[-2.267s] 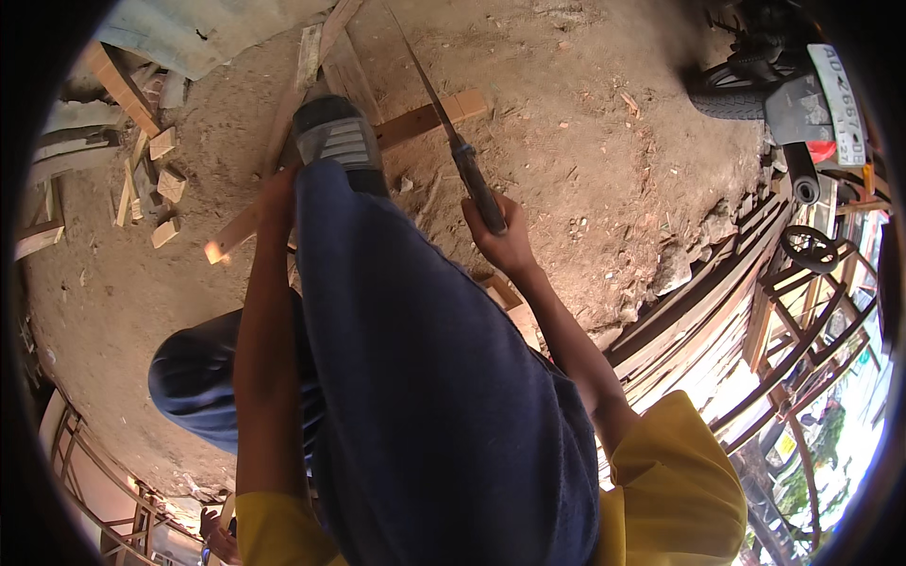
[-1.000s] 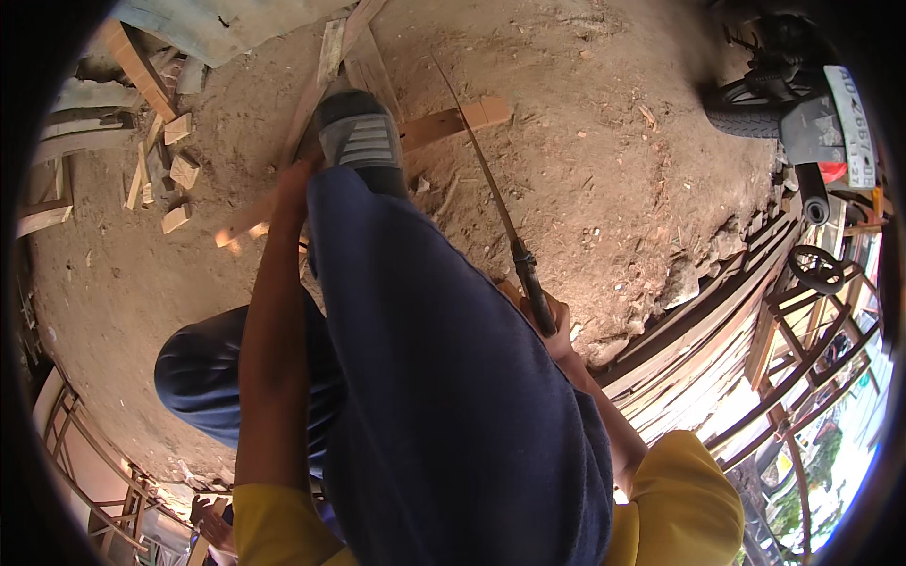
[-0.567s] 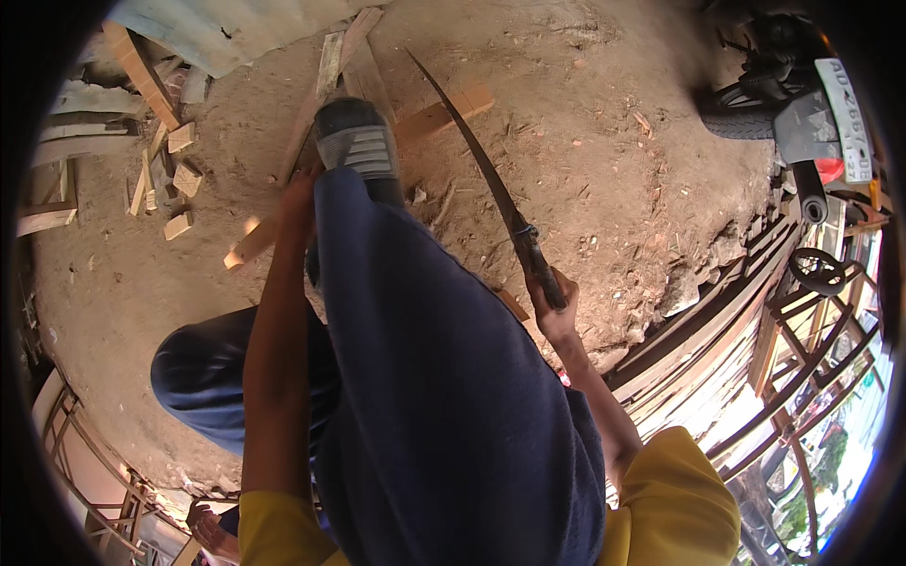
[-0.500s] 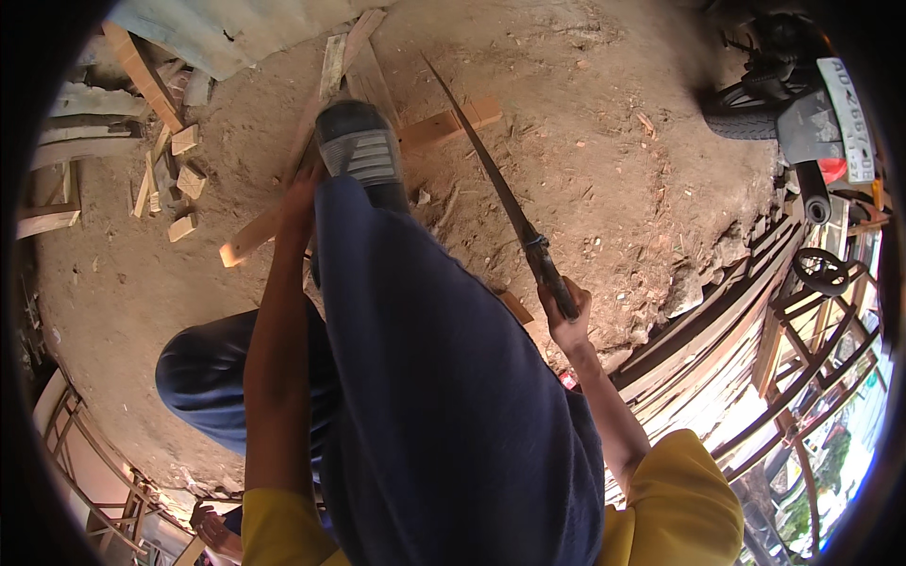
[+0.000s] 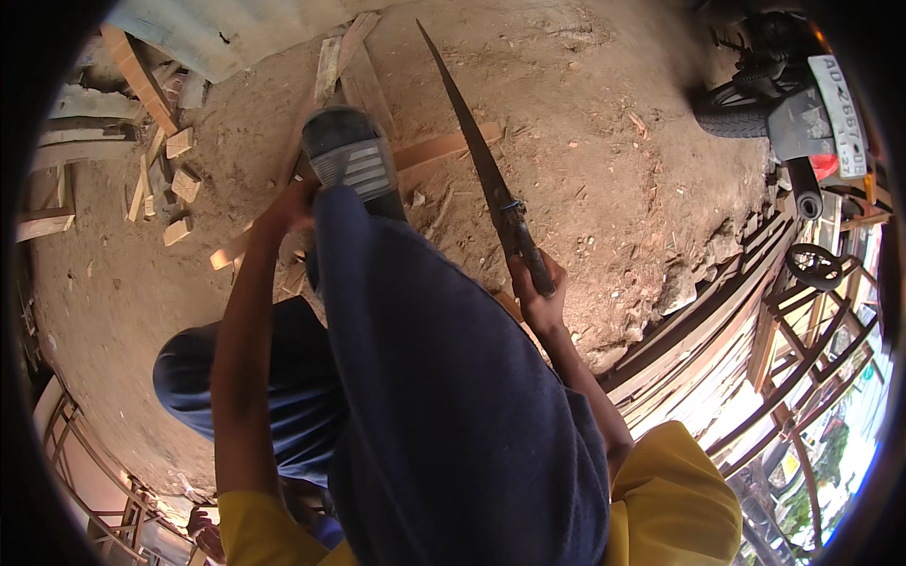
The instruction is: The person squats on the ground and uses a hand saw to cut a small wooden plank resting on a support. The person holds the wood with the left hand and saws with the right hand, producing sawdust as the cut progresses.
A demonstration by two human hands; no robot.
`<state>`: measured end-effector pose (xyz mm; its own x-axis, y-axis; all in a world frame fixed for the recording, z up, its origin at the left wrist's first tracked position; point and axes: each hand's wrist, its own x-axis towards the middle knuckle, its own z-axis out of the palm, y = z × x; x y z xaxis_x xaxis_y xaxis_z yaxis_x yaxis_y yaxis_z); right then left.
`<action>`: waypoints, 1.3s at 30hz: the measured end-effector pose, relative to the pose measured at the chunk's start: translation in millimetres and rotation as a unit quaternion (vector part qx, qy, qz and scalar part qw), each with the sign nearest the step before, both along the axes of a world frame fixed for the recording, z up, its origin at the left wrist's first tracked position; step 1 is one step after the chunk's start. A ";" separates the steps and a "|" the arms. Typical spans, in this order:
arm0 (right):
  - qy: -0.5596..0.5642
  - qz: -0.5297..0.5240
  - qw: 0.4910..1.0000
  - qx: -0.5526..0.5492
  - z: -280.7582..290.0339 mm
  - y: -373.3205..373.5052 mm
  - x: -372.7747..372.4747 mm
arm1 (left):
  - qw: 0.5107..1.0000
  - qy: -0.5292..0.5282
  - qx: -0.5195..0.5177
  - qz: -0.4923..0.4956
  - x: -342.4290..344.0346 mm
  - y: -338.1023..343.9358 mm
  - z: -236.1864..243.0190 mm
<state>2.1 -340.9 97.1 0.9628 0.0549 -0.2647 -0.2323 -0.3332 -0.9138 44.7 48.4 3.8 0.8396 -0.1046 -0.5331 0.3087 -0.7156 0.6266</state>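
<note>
My right hand (image 5: pixel 543 291) is closed round the dark handle of a handsaw (image 5: pixel 479 160). Its long, tapering blade points away from me and crosses over the far right end of a wooden board (image 5: pixel 436 151). The board lies slantwise near the ground, under my dark shoe (image 5: pixel 354 156) with grey stripes. Left of the shoe, my left hand (image 5: pixel 286 209) is closed on the board, its fingertips partly hidden beside the shoe. The board's near left end sticks out past that hand.
Short wood offcuts (image 5: pixel 186 184) lie on the dirt at the left, below a leaning plank (image 5: pixel 139 77). More timber (image 5: pixel 366 80) lies beyond my shoe. A motorbike (image 5: pixel 793 118) stands at far right, above stacked planks (image 5: pixel 703 330). Another person's hand (image 5: pixel 203 528) shows at lower left.
My right hand and the saw have moved away from me and slightly left, the blade tip reaching farther. My left forearm and elbow have swung left, the hand staying by the shoe.
</note>
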 end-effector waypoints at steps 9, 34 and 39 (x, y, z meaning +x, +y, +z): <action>0.050 0.024 0.998 -0.036 -2.0 12.9 17.0 | 0.995 -0.085 0.035 0.031 -11.2 0.7 -30.4; 0.030 0.056 0.996 -0.062 -13.5 5.1 4.1 | 0.972 -0.087 0.215 -0.036 -15.0 4.2 -55.8; 0.020 0.054 0.997 -0.047 -15.0 19.5 26.7 | 0.975 -0.094 0.203 -0.017 -14.3 5.1 -57.6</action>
